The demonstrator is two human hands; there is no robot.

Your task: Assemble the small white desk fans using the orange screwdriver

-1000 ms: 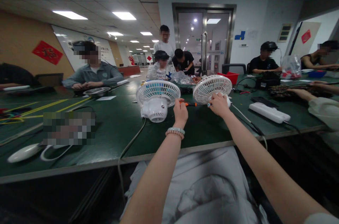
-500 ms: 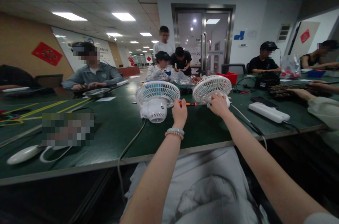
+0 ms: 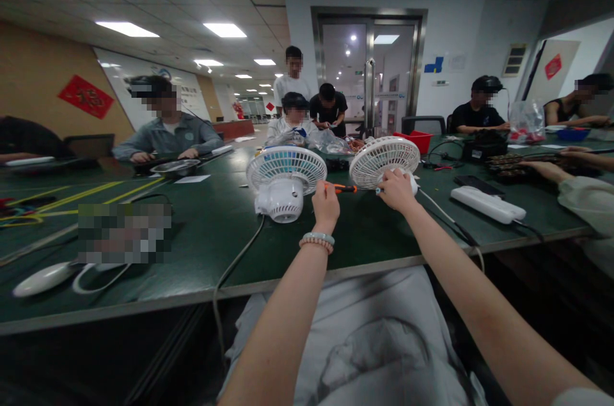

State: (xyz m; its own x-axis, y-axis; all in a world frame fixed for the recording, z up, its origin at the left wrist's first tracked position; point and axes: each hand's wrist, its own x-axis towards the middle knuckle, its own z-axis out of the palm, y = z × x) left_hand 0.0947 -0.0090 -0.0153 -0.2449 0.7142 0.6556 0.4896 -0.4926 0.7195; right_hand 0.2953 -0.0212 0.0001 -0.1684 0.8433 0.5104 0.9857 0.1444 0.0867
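My left hand [image 3: 326,206], with bracelets at its wrist, is closed around an orange and black screwdriver [image 3: 347,188] that points right. My right hand [image 3: 397,190] grips the back of a white fan [image 3: 384,160], its fingers by the motor housing. A tiny light-blue bit [image 3: 378,191] shows at those fingertips; what it is I cannot make out. Left of my left hand stands a second white fan [image 3: 285,200], its motor housing towards me and blue blades behind the grille.
Fan cords run over the front edge of the green table [image 3: 192,252]. To the right lie a white power strip [image 3: 488,204] and a dark phone [image 3: 478,185]. A red bin [image 3: 416,140] stands behind the fans. Co-workers sit around; a neighbour's hand [image 3: 547,171] is at the right.
My hands, the screwdriver and both fans stay almost where they were. Across the table on the left, a co-worker's hand has shifted slightly.
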